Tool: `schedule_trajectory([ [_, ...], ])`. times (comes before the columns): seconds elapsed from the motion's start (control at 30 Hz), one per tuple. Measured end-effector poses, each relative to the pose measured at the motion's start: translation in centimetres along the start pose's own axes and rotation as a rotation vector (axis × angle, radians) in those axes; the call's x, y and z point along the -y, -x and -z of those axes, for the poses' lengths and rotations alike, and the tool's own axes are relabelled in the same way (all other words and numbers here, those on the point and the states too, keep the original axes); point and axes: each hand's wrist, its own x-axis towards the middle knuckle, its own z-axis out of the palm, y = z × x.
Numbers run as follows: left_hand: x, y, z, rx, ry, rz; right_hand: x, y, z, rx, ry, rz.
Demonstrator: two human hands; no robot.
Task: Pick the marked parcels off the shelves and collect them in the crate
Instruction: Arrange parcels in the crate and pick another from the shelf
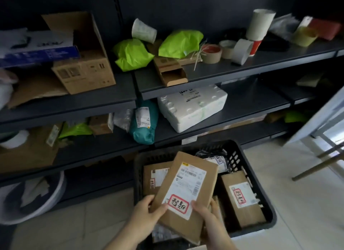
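Note:
Both hands hold a flat brown cardboard parcel (188, 186) over the black plastic crate (260, 186) on the floor. Its white label carries a red-bordered handwritten mark. My left hand (147, 214) grips the parcel's lower left edge, thumb on top. My right hand (208, 218) grips the lower right edge. Inside the crate lie two more brown boxes with red marks, a box on the right (242, 197) and a box on the left (154, 177), plus a dark bag with a label (214, 156).
Dark shelves (204, 78) hold a white foam box (191, 106), a teal bag (143, 123), green bags (130, 54), open cardboard boxes (83, 67), tape rolls and cups. A round tub (31, 197) sits low left. A table leg (320, 164) stands right.

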Motion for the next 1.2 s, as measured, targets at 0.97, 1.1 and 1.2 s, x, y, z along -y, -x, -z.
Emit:
schedule_trajectory([
  [0.97,9.6,-10.9,2.7,-0.279,-0.467,-0.019,-4.4,-19.6,-6.1,0.102,0.497,-0.125],
  [1.1,10.1,-11.1,2.4,-0.288,-0.409,-0.015,-4.3,-19.2,-6.9,0.001,0.727,-0.059],
  [1.2,10.3,-10.3,2.9,-0.335,-0.519,-0.033,-3.4,-18.0,-7.7,-0.127,1.098,0.150],
])
